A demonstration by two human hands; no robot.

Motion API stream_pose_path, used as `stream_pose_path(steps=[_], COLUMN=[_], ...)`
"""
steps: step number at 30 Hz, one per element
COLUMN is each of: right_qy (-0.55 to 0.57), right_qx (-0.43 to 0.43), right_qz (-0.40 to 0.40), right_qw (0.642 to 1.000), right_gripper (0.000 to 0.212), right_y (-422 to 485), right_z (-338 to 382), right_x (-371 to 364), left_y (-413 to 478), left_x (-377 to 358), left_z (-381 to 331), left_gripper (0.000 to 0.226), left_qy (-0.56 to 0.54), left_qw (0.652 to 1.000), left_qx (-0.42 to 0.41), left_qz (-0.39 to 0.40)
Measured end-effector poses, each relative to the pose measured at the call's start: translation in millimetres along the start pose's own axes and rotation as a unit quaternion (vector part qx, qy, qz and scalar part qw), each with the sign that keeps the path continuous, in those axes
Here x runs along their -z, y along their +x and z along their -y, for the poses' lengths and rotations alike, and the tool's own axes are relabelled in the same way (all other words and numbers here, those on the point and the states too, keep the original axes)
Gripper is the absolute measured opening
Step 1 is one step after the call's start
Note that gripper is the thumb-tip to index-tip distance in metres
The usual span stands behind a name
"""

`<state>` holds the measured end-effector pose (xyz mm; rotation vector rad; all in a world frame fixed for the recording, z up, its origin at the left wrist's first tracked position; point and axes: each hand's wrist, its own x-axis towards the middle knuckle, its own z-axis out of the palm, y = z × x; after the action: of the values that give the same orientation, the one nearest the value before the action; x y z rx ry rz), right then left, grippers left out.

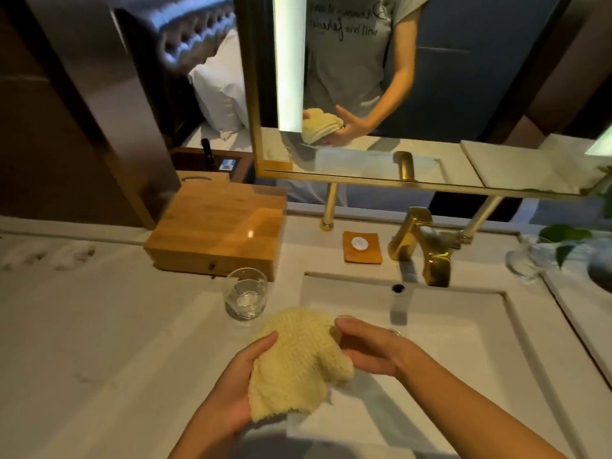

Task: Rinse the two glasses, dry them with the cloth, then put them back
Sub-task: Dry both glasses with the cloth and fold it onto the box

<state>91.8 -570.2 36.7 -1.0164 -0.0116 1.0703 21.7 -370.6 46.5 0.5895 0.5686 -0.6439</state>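
A clear glass (246,293) stands upright on the white counter, left of the sink. Both hands hold a yellow knitted cloth (298,362) over the sink's front left corner. My left hand (238,382) grips the cloth from below and from the left. My right hand (371,349) cups its right side, fingers curled onto it. The cloth is bunched into a rounded lump, and what it wraps is hidden. A second clear glass vessel (526,260) stands at the far right of the counter, beside green leaves.
The rectangular white sink (463,326) lies under a gold faucet (427,246), with no water running. A wooden box (215,230) sits behind the glass. An orange dish (362,248) holds a small white round item. The gold-framed mirror (364,94) reflects the person.
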Motion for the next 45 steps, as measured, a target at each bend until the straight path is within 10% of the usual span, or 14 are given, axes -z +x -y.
stream_pose_path(steps=[7, 14, 20, 25, 32, 37, 45], right_qy=[-0.287, -0.391, -0.435, -0.408, -0.223, -0.081, -0.121], right_qx=[0.042, 0.043, 0.005, 0.042, 0.136, 0.254, 0.259], right_qz=[-0.137, -0.121, -0.143, -0.245, -0.326, -0.600, -0.677], right_qw=[0.947, 0.911, 0.889, 0.878, 0.908, 0.754, 0.678], right_gripper=[0.028, 0.027, 0.021, 0.036, 0.018, 0.044, 0.095], right_y=[-86, -165, -202, -213, -202, -183, -144], right_z=[37, 76, 90, 90, 66, 52, 71], right_x=[45, 90, 146, 214, 279, 328, 356], left_y=[33, 79, 114, 150, 184, 200, 219], left_x=[-56, -133, -198, -215, -232, -225, -216], left_z=[62, 135, 185, 186, 168, 154, 149], left_gripper=[0.099, 0.066, 0.075, 0.049, 0.042, 0.043, 0.052], left_qy=[0.015, -0.081, -0.091, 0.028, 0.056, 0.040, 0.048], left_qw=[1.000, 0.996, 0.969, 0.997, 0.995, 0.994, 0.996], left_qx=[0.013, 0.031, 0.075, 0.071, 0.084, 0.091, 0.051], left_qz=[0.019, 0.033, 0.217, 0.028, -0.025, -0.045, -0.053])
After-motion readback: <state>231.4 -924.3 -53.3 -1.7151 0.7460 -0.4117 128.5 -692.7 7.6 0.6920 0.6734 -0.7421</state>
